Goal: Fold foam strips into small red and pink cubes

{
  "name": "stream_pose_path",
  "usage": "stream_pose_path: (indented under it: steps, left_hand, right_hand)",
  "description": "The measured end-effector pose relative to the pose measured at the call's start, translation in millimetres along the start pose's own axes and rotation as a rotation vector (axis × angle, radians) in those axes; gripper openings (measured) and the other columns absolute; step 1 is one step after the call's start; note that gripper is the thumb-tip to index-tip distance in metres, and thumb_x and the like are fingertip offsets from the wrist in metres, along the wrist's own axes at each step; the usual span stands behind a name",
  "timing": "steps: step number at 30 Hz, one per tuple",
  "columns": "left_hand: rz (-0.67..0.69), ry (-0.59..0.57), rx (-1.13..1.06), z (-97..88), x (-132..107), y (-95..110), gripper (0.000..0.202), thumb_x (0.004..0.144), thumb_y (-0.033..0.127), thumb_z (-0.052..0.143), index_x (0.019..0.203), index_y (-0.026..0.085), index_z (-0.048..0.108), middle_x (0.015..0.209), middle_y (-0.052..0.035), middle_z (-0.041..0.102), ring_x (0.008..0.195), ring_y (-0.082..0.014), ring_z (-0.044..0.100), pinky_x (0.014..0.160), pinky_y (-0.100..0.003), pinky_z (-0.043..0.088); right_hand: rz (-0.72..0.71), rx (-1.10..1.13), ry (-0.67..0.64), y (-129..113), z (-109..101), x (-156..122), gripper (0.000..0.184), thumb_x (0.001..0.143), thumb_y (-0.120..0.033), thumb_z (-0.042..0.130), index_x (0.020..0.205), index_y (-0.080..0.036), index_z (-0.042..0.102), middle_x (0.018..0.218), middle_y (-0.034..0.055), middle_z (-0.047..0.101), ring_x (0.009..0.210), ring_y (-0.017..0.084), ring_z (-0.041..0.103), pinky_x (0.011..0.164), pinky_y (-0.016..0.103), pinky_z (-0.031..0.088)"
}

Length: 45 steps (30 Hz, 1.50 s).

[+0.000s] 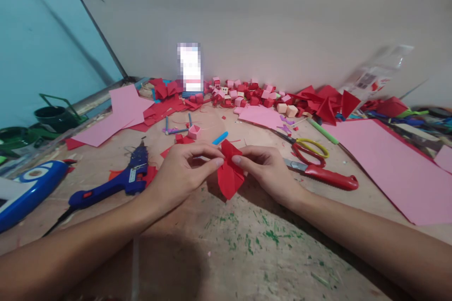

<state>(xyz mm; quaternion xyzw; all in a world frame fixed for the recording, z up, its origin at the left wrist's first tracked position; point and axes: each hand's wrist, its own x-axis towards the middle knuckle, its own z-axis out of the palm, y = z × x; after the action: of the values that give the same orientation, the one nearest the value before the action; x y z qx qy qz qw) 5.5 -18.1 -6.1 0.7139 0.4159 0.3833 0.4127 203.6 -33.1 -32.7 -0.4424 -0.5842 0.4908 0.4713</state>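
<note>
Head cam, left to right: dark green pots [56, 120] at the far edge, blue-and-white object [38, 176] nearer, cut off by frame. Large pink sheet [120, 117] next, red paper under it. Blue glue gun [106, 190] below that, nozzle pointing away from the person, red and orange scraps around it. Lit screen [191, 68] upright at the back, content blurred out. Small open pink paper box [194, 131] just beyond the left hand.

Left hand [187, 165]: thumb and fingers pinching the left edge of the red folded paper [230, 176]. Paper is front and center, held up off the tabletop [254, 268], pointed end down. Heap of small pink and red paper cubes [247, 93] along the wall behind. Right hand [268, 168]: pinching same piece at its upper right, thumb on the near face.

Right of that: scissors [295, 142], one yellow loop, one red; red-handled knife [330, 177] just below, blade toward right hand. Green-handled tool [323, 130] touching big pink sheets [395, 169] at far right.
</note>
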Motion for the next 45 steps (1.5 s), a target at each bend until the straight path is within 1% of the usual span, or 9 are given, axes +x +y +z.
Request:
stream_pose_path:
  steps: [6, 10, 14, 19, 24, 28, 32, 38, 45]
  left_hand:
    - [-0.013, 0.071, -0.057, 1.0, 0, 1, 0.008, 0.081, 0.025, 0.074, 0.081, 0.018, 0.071, 0.083, -0.0023, 0.075, 0.080, -0.0194, 0.071, 0.075, -0.030, 0.058]
    - [-0.048, 0.052, -0.109, 2.8, 0, 0, 0.013, 0.078, 0.026, 0.077, 0.081, 0.018, 0.068, 0.084, -0.0020, 0.072, 0.081, -0.0188, 0.070, 0.073, -0.029, 0.059]
    - [-0.061, 0.025, -0.149, 4.2, 1, 1, 0.013, 0.078, 0.026, 0.079, 0.082, 0.017, 0.070, 0.084, -0.0015, 0.073, 0.081, -0.0183, 0.070, 0.076, -0.028, 0.058]
    - [-0.039, -0.026, -0.158, 2.3, 0, 2, 0.015, 0.085, 0.028, 0.072, 0.094, 0.017, 0.076, 0.097, -0.0050, 0.079, 0.090, -0.0214, 0.072, 0.085, -0.033, 0.057]
    - [-0.031, -0.089, -0.194, 1.8, 1, -6, 0.016, 0.084, 0.023, 0.073, 0.098, 0.019, 0.078, 0.104, -0.0050, 0.081, 0.097, -0.0234, 0.073, 0.092, -0.035, 0.056]
    - [-0.072, -0.100, -0.163, 2.6, 4, -13, 0.010, 0.084, 0.026, 0.075, 0.091, 0.019, 0.079, 0.097, -0.0040, 0.081, 0.091, -0.0220, 0.073, 0.085, -0.032, 0.056]
    - [-0.086, -0.082, -0.128, 2.1, 3, -11, 0.011, 0.086, 0.028, 0.075, 0.090, 0.020, 0.080, 0.094, -0.0040, 0.081, 0.088, -0.0220, 0.073, 0.078, -0.030, 0.055]
    - [-0.027, -0.092, -0.037, 1.2, 0, -8, 0.014, 0.091, 0.031, 0.071, 0.093, 0.022, 0.082, 0.091, -0.0012, 0.081, 0.089, -0.0210, 0.073, 0.084, -0.030, 0.055]
    - [0.001, -0.106, -0.037, 1.9, -1, -4, 0.015, 0.092, 0.029, 0.069, 0.094, 0.021, 0.081, 0.100, -0.0013, 0.082, 0.088, -0.0194, 0.073, 0.083, -0.028, 0.055]
  right_hand:
    - [-0.040, -0.073, -0.054, 0, 1, -1, 0.013, 0.086, -0.029, 0.074, 0.093, -0.022, 0.082, 0.091, 0.0038, 0.082, 0.081, 0.020, 0.071, 0.075, 0.033, 0.054]
    - [-0.085, -0.101, -0.024, 0, 2, -2, 0.014, 0.085, -0.031, 0.075, 0.092, -0.021, 0.081, 0.091, 0.0047, 0.080, 0.080, 0.020, 0.071, 0.075, 0.033, 0.055]
    - [-0.139, -0.123, -0.020, 0, 2, -2, 0.011, 0.087, -0.030, 0.074, 0.088, -0.020, 0.080, 0.089, 0.0048, 0.078, 0.081, 0.020, 0.069, 0.075, 0.033, 0.054]
    - [-0.067, -0.060, -0.015, 0, 0, -2, 0.013, 0.088, -0.034, 0.074, 0.087, -0.021, 0.079, 0.085, 0.0031, 0.078, 0.076, 0.018, 0.068, 0.070, 0.030, 0.052]
    - [-0.023, 0.015, 0.021, -1, 0, -1, 0.016, 0.084, -0.036, 0.078, 0.083, -0.020, 0.076, 0.082, 0.0022, 0.076, 0.073, 0.017, 0.066, 0.066, 0.029, 0.050]
    - [-0.005, 0.037, 0.009, -2, 0, -2, 0.015, 0.084, -0.034, 0.077, 0.085, -0.020, 0.076, 0.084, 0.0024, 0.075, 0.074, 0.017, 0.066, 0.066, 0.028, 0.049]
    - [0.014, 0.060, -0.017, -2, 1, -3, 0.015, 0.085, -0.034, 0.076, 0.085, -0.019, 0.074, 0.083, 0.0020, 0.073, 0.073, 0.016, 0.065, 0.066, 0.028, 0.049]
    - [0.008, 0.084, -0.047, -3, 1, -3, 0.013, 0.083, -0.032, 0.077, 0.090, -0.020, 0.074, 0.092, 0.0039, 0.076, 0.082, 0.019, 0.069, 0.076, 0.032, 0.055]
    - [-0.014, 0.015, -0.008, 0, -1, -2, 0.011, 0.082, -0.028, 0.077, 0.084, -0.018, 0.077, 0.081, 0.0022, 0.075, 0.070, 0.015, 0.066, 0.064, 0.027, 0.052]
